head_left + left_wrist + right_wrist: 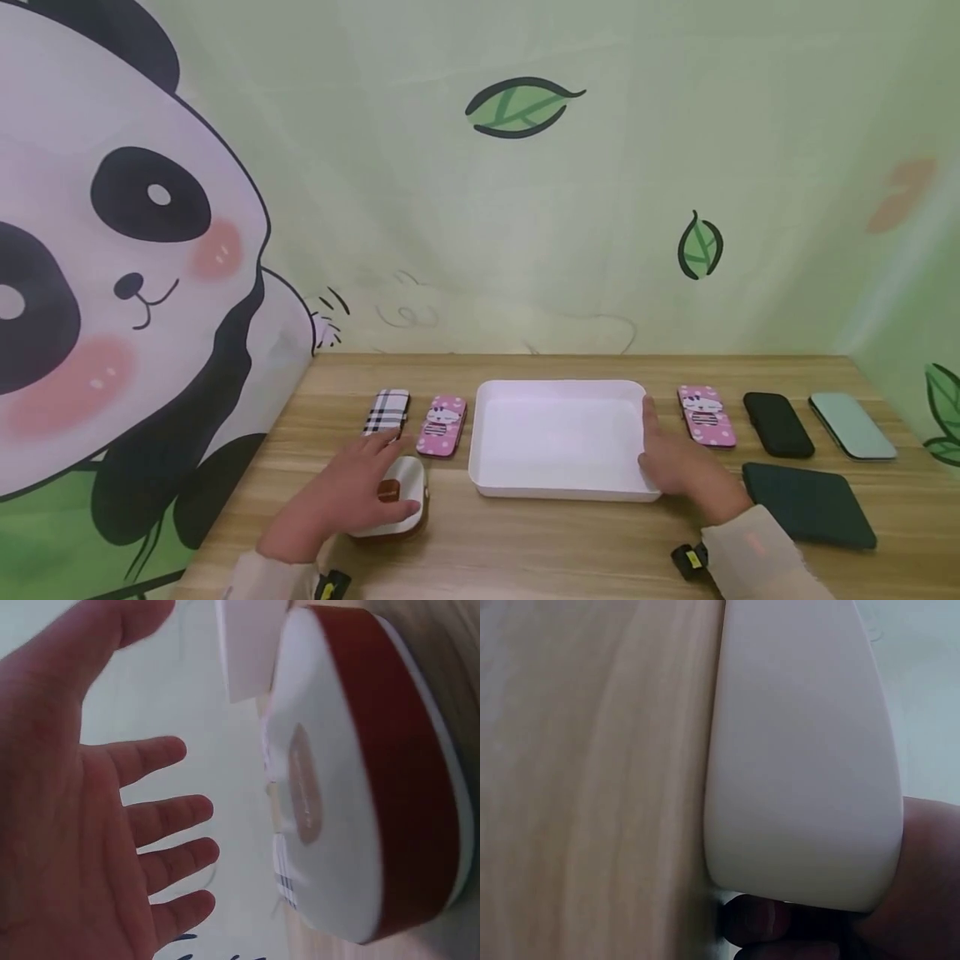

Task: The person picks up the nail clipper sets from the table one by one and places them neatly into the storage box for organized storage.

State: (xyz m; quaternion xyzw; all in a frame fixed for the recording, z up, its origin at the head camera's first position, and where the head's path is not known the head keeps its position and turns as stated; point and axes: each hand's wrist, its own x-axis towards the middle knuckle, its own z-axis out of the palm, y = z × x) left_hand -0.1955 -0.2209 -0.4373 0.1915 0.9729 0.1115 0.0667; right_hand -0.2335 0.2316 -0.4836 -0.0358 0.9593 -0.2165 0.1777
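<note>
Backdrop: pale green cloth (585, 275) behind the table, printed panda on the left, outlined leaves on it.
Table: wood-grain tabletop (540, 550), everything below sits on it.
Tray: white tray (555, 487), mid-table, between the two pink cases; I see its bare inner floor.
Left hand: left hand (345, 492) over the box, fingers straight and spread wide, gripping nothing; my left wrist view shows a gap between fingers and box.
Right hand: right hand (678, 462) at the tray's right end, thumb over the rim, other fingers bent outside the wall; I read that as a pinch on the tray. Fingertips partly hidden from me.
Folio: dark flat folio (810, 504), right of the right hand, nearest the front edge of that group.
Box: white-and-brown box (408, 481), left of the tray, brown patch on its lid.
Right row: pale mint slab (853, 426) outermost, then black case (778, 425), then pink cat-print case (707, 416).
Left row: second pink case (442, 426) just beside the tray, plaid case (387, 410) partly behind the left fingers.
</note>
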